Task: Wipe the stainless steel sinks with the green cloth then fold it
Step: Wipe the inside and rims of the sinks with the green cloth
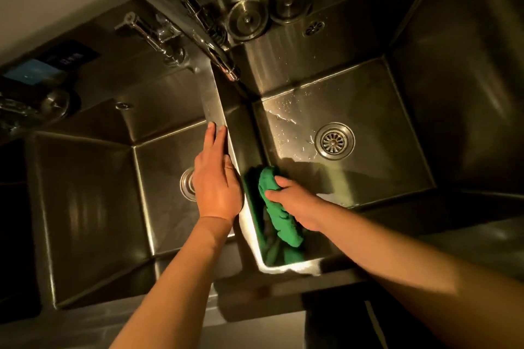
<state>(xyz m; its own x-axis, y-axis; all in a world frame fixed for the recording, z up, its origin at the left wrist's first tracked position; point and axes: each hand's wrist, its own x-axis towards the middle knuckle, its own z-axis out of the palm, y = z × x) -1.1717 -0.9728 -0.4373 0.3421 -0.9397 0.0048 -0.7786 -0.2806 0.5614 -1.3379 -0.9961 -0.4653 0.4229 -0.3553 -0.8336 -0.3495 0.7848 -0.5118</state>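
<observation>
The right grip (295, 201) clutches the green cloth (268, 185) inside the right sink (374, 176). The left grip (217, 184) rests flat-fingered on the divider (215, 105).

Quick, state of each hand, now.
Left hand: open, fingers straight, resting on the sink divider.
Right hand: grips the green cloth inside the right sink.

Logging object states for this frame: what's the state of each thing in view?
right sink: floor wet, drain unplugged
green cloth: bunched, not folded, held against the right sink's left wall
right hand: grips the green cloth
left hand: flat on the divider between the sinks
faucet: no stream visible
two stoppers: out of the drains, on the back ledge
</observation>
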